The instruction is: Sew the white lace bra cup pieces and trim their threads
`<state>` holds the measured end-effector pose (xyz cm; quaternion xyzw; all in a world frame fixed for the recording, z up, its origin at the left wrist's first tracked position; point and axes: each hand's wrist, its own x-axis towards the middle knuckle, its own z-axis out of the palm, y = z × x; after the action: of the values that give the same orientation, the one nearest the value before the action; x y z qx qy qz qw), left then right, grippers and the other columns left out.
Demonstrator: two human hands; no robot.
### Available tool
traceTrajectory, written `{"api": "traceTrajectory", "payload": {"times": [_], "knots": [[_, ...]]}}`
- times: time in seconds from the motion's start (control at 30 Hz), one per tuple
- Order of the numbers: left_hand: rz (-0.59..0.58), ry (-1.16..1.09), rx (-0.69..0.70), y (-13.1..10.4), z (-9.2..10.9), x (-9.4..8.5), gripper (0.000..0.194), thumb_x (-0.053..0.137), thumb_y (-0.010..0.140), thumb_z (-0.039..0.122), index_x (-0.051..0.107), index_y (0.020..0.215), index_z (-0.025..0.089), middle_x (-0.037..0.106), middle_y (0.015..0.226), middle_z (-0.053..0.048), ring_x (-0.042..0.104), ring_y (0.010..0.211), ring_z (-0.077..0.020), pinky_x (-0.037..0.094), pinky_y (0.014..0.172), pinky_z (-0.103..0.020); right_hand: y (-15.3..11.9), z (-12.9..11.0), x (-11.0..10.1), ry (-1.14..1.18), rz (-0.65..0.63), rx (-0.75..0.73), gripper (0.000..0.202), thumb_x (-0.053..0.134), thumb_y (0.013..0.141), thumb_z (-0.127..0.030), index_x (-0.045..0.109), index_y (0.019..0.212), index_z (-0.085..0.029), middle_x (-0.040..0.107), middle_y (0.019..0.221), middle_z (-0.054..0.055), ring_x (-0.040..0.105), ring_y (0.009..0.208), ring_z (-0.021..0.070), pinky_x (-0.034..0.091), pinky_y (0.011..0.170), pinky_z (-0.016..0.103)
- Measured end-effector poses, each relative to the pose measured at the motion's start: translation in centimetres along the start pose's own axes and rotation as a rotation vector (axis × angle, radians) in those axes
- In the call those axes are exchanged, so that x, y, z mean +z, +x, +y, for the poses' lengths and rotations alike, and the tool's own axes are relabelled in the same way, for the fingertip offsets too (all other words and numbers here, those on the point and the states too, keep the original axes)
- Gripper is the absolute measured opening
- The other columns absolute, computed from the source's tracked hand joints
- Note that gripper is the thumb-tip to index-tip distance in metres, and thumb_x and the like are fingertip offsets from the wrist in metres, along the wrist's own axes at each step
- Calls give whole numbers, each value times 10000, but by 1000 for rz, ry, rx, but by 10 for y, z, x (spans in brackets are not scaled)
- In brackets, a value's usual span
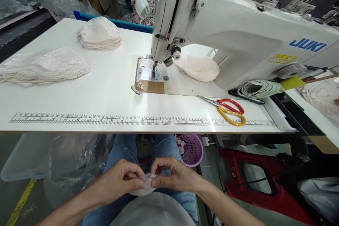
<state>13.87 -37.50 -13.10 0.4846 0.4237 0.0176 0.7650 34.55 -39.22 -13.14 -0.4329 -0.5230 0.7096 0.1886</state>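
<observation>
Two hands [148, 178], one fabric piece [143, 190]

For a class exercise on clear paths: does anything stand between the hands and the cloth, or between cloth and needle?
Nothing visible separates the left hand or right hand from the cloth; both pinch it. Between cloth and needle stands the table edge; the scissors lie off to the right.

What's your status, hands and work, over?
Left hand and right hand pinching pale fabric piece over lap. Table edge lies between it and sewing machine. Scissors on tabletop, not in hand.
</observation>
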Motion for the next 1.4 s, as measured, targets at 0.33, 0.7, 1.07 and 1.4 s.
{"api": "traceTrajectory", "payload": {"times": [0.33,0.7,1.07,1.4], "knots": [[-4,-19,-47,-8,5,-1,223,660,693,338,684,768,130,608,659,-1,474,631,-127,335,592,-206,6,10,-2,204,-22,-8,377,702,694,-493,579,707,-137,490,628,-32,421,580,79,333,573,217],[-18,19,-49,-5,-3,-5,198,624,731,299,716,797,137,676,684,-18,528,627,-130,361,594,-200,1,21,-11,126,-90,-58,374,741,652,-478,615,770,-147,526,707,-20,440,663,99,362,641,230],[-25,-31,-9,-3,0,4,189,672,670,290,646,766,129,588,653,19,461,611,-109,317,574,-191,-2,14,1,91,-19,-136,312,711,719,-355,507,859,-166,483,723,-36,412,634,80,341,578,198],[166,132,53,2,-5,5,225,594,697,351,625,713,128,522,624,17,421,575,-109,305,545,-203,-5,24,4,-180,107,-198,306,706,725,-411,533,836,-184,528,794,-18,485,746,122,385,677,230]]}}
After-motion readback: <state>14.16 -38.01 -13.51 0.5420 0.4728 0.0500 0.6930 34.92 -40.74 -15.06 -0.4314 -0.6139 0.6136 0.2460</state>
